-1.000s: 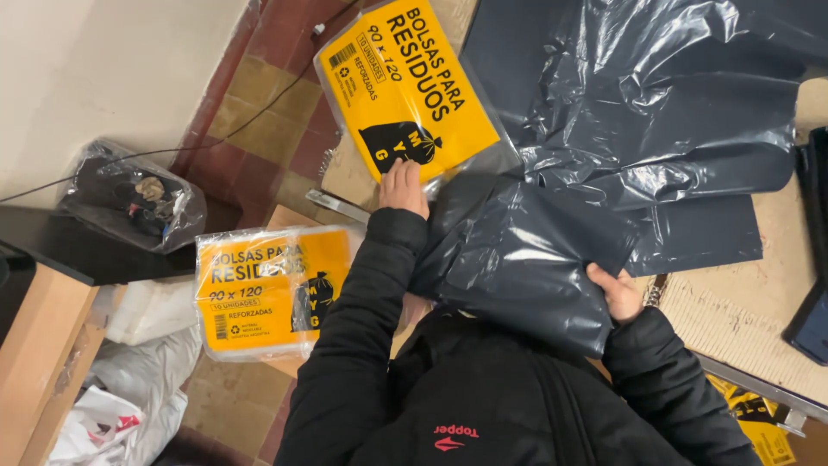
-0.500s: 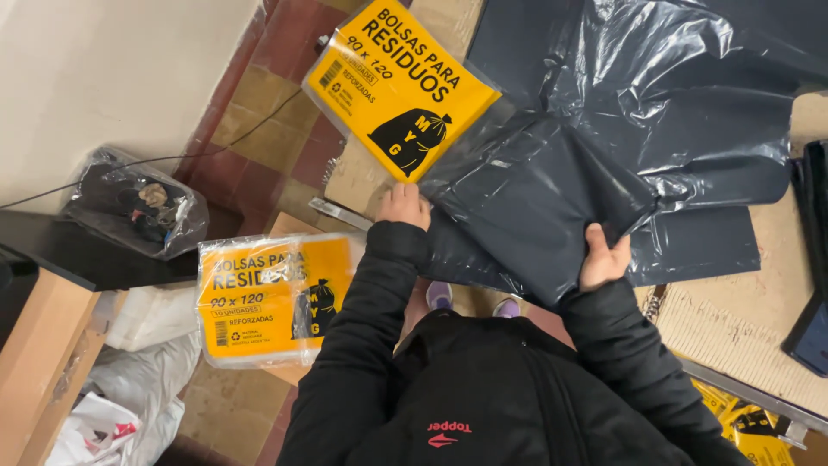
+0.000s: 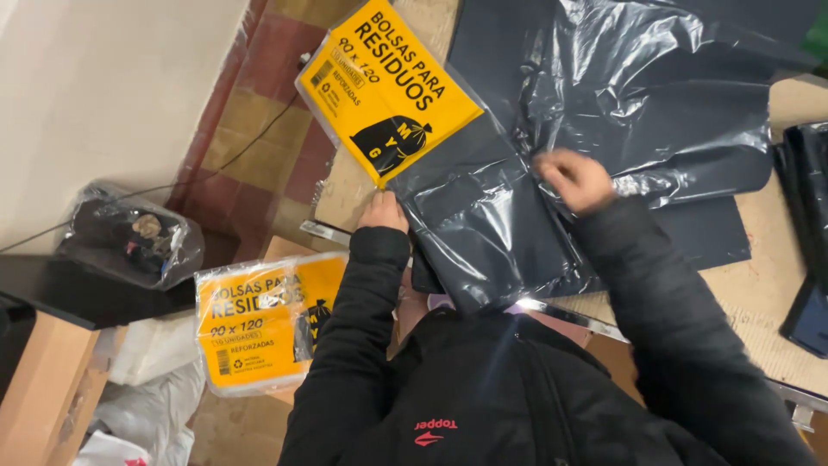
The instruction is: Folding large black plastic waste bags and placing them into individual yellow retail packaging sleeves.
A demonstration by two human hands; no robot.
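A large dark grey plastic bag (image 3: 638, 95) lies spread and crinkled on a cardboard-covered table (image 3: 776, 302). My left hand (image 3: 384, 211) rests on the bag's near left corner, fingers closed over its edge, just below a yellow flat packet of bags (image 3: 388, 86). Blurred with motion, my right hand (image 3: 573, 179) is over the middle of the bag and grips a folded-over part of the plastic. Both my sleeves are black.
A second yellow packet (image 3: 259, 324) lies on a box below the table's left side. A clear bag with dark items (image 3: 129, 237) sits on a black surface at left. Folded black bags (image 3: 802, 242) lie at the table's right edge. Tiled floor shows above left.
My right hand has moved from the bag's near edge up to its middle, bringing the lower part of the plastic over. My left hand has stayed at the left corner.
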